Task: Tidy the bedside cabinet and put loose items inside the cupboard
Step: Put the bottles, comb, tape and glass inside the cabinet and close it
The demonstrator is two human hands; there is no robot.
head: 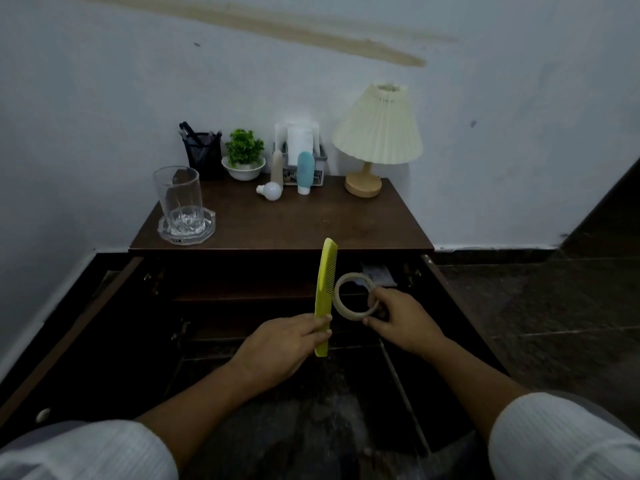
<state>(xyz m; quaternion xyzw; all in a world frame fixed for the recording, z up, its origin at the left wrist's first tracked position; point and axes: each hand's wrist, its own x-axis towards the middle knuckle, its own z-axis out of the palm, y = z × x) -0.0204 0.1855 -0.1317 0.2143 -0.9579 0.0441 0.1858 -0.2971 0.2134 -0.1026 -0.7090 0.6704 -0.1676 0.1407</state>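
1. Grips a yellow comb (325, 289) by its lower end with the left hand (287, 344), tip up, teeth to the right; pinches a tape roll (354, 296) by its rim with the right hand (401, 322), just beside the comb.
2. Holds both in front of the open cupboard (277, 292), below the cabinet top (294, 225), neither yet inside.
3. Looks partway done: probably left to stow are a light bulb (272, 191) on its side, a blue tube (305, 171) and a beige bottle (277, 168), all loose by the organiser (320, 176).
4. Shows a glass (180, 194), seemingly empty, standing in a clear dish (187, 228); dark pens in a pen holder (204, 154); a green plant in a white bowl (244, 171); white tubes in the organiser.
5. Cannot make out the cupboard's dark inside beyond a pale scrap (377, 273).
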